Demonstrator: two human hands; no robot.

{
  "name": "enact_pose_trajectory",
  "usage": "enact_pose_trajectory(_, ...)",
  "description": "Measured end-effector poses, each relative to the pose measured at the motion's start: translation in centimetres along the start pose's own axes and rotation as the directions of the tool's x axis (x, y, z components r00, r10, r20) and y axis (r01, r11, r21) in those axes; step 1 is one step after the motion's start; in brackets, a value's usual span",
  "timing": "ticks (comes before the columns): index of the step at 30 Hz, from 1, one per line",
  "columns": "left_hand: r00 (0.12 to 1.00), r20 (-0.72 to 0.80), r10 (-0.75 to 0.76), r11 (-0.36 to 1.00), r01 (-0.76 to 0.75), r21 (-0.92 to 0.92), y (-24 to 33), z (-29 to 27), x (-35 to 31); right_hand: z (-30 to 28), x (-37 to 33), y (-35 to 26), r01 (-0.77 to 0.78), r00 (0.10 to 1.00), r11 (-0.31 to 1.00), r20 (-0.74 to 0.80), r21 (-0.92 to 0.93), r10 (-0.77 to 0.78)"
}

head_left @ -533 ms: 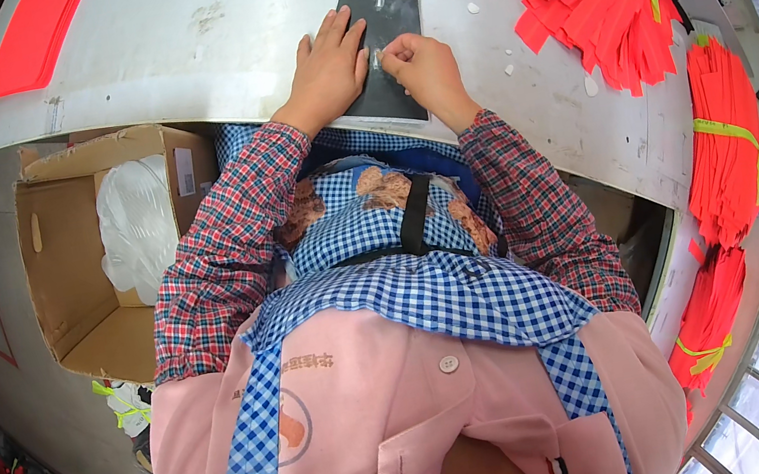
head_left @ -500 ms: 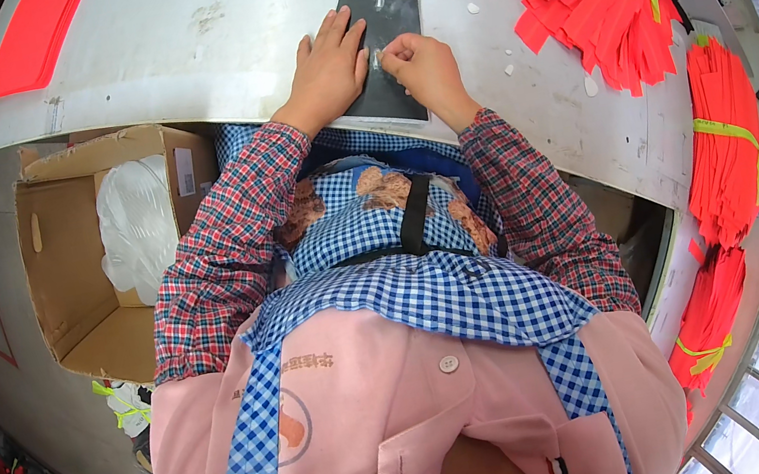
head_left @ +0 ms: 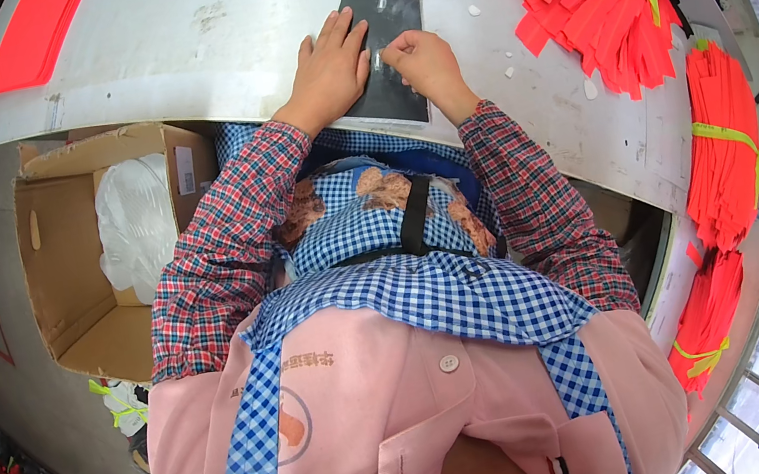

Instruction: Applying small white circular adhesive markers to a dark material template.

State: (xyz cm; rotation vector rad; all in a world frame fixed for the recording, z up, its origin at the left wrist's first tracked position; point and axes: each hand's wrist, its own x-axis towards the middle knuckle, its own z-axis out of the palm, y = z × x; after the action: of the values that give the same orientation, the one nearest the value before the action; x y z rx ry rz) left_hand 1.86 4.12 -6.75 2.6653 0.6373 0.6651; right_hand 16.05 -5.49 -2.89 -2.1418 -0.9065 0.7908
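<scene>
A black, flat panel with a rounded far end (head_left: 391, 16) lies on the pale table in front of me. Fingers outstretched, my left hand (head_left: 328, 73) rests along the panel's left edge and presses on it. My right hand (head_left: 431, 70) is closed in a pinch over the panel's middle, thumb and forefinger together. A small whitish spot shows at those fingertips; what they pinch is too small to make out. Farther up the panel is another faint pale mark.
Bundles of red fabric strips (head_left: 588, 7) tied with yellow bands lie at the right, with another bundle (head_left: 723, 141) along the table's edge. Small white scraps (head_left: 590, 88) dot the table. A red stack (head_left: 40, 38) lies far left; below stands a cardboard box (head_left: 64, 262) holding a white plastic bag (head_left: 137, 224).
Both hands stay in nearly the same place on the panel. The whitish spot at my right fingertips shows less than before, and the mark farther up looks fainter.
</scene>
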Motion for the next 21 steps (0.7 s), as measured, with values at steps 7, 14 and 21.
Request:
enact_pose_trajectory(7, 1.0, 0.003, -0.013, 1.0, 0.013, -0.005, -0.2, -0.1, 0.0, -1.2, 0.6, -0.5, 0.032, 0.983, 0.997, 0.182, -0.069, -0.019)
enact_pose_trajectory(14, 1.0, -0.002, -0.001, 1.0, 0.001, -0.01, 0.3, -0.2, 0.3, -1.9, 5.7, -0.5, 0.081, 0.996, 0.971, -0.051, 0.225, -0.071)
enact_pose_trajectory(21, 1.0, -0.001, -0.009, 1.0, 0.009, -0.005, 0.3, -0.2, 0.1, -1.7, 7.4, -1.9, 0.081, 0.991, 0.996, -0.109, 0.035, -0.077)
